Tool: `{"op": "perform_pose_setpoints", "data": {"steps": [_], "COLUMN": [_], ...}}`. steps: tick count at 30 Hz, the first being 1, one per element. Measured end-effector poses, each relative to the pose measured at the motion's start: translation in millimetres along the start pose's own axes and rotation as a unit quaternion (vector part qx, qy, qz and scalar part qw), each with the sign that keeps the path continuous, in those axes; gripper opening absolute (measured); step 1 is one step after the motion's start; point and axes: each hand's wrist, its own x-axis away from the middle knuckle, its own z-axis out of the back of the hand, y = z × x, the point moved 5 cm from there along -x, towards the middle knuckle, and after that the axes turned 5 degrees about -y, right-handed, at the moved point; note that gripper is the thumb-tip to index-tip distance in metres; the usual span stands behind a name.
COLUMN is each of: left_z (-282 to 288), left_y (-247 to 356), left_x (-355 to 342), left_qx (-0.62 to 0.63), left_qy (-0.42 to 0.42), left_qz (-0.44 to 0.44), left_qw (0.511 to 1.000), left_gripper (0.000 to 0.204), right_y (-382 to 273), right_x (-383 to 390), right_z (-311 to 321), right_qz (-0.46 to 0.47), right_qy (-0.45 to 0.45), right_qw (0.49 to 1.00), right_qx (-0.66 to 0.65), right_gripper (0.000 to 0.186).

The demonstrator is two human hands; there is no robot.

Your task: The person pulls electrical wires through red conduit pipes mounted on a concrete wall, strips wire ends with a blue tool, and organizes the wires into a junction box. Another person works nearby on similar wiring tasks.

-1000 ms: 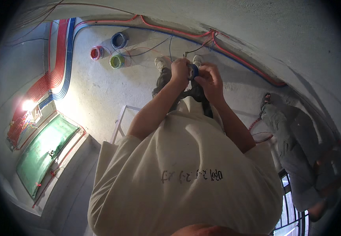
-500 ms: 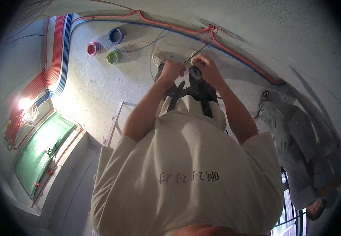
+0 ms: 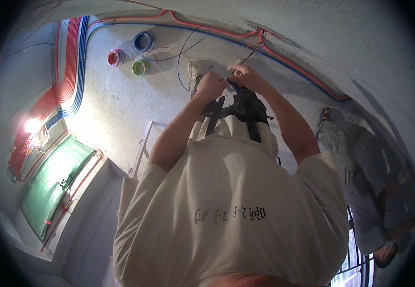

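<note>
A thin bundle of dark wires [image 3: 249, 56] runs down from the wall's foot into my hands. My right hand [image 3: 245, 76] is closed, its fingers pinching the bundle near its lower end. Close beside it on the left, my left hand [image 3: 211, 86] is closed too, fingers curled inward; what they grip is hidden. Just below the fingertips, between the hands, shows a small dark-blue and silvery object [image 3: 233, 88], too blurred to name. A loop of blue wire [image 3: 178, 71] hangs or lies just left of my left hand.
Blue [image 3: 143, 42], red [image 3: 115, 58] and green wire coils [image 3: 140, 67] lie on the floor, left. Red and blue conduits [image 3: 308, 79] follow the wall's foot. A white frame [image 3: 143, 143] stands near my left arm. Another person [image 3: 360, 191] is at the right, beside the wall.
My right hand has shifted slightly left, closer to my left hand. The black round thing by my right hand no longer shows as before. The blue wire loop has swung left.
</note>
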Motion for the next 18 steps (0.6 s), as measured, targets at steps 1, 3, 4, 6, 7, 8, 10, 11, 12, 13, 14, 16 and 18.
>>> {"op": "perform_pose_setpoints", "data": {"steps": [1, 3, 4, 6, 7, 8, 10, 11, 12, 13, 14, 16, 18], "left_z": [-2.1, -7.1, -12.3, -20.2, -25.1, -28.5, -28.9, -33.1, -42.3, -45.2, -35.1, -5.0, -19.1], "left_y": [-3.2, -8.8, -10.4, -11.5, -13.8, -12.3, -13.4, -22.9, -42.5, -52.4, -42.6, -2.0, -23.7], "left_x": [-2.3, -6.5, -9.0, -13.4, -14.8, -13.1, -9.6, -12.6, -18.7, -22.8, -16.4, 12.3, 4.9], "left_qx": [-0.004, -0.012, -0.06, -0.158, -0.188, -0.218, -0.232, -0.226, -0.221, -0.215, -0.127, 0.055, 0.156], "left_qy": [0.004, 0.012, -0.001, -0.027, -0.031, -0.035, -0.03, -0.009, 0.012, 0.033, 0.003, -0.054, -0.069], "left_qz": [-0.012, -0.036, -0.05, -0.077, -0.077, -0.077, -0.062, -0.081, -0.101, -0.121, -0.06, 0.065, 0.086], "left_qw": [1.0, 0.999, 0.997, 0.984, 0.979, 0.972, 0.97, 0.971, 0.97, 0.969, 0.99, 0.995, 0.982], "left_gripper": [0.027, 0.025, 0.025, 0.025, 0.026, 0.026, 0.026, 0.025, 0.025, 0.024, 0.024, 0.024, 0.024], "right_y": [2.4, 5.5, 6.2, 7.0, 7.3, 7.6, 9.3, 14.0, 18.4, 20.0, 18.7, 14.5, 23.2], "right_x": [1.4, 3.2, 3.9, 2.3, 1.4, -1.0, -6.3, -9.3, -12.4, -15.5, -15.1, -10.2, -11.9], "right_z": [0.4, 1.1, 0.0, -0.5, -1.2, -2.9, -9.4, -12.5, -15.9, -17.6, -19.1, -24.1, -26.4], "right_qz": [-0.052, -0.072, -0.08, -0.1, -0.11, -0.094, -0.064, -0.061, -0.058, -0.054, -0.044, -0.026, -0.013], "right_qy": [-0.044, -0.118, -0.154, -0.165, -0.171, -0.178, -0.194, -0.179, -0.162, -0.146, -0.133, -0.109, -0.067], "right_qw": [0.997, 0.981, 0.965, 0.954, 0.947, 0.941, 0.927, 0.928, 0.93, 0.931, 0.93, 0.926, 0.941], "right_qx": [-0.021, -0.138, -0.195, -0.231, -0.249, -0.271, -0.315, -0.321, -0.326, -0.331, -0.341, -0.36, -0.332], "right_gripper": [0.054, 0.056, 0.058, 0.058, 0.059, 0.056, 0.049, 0.046, 0.044, 0.041, 0.04, 0.038, 0.043]}}
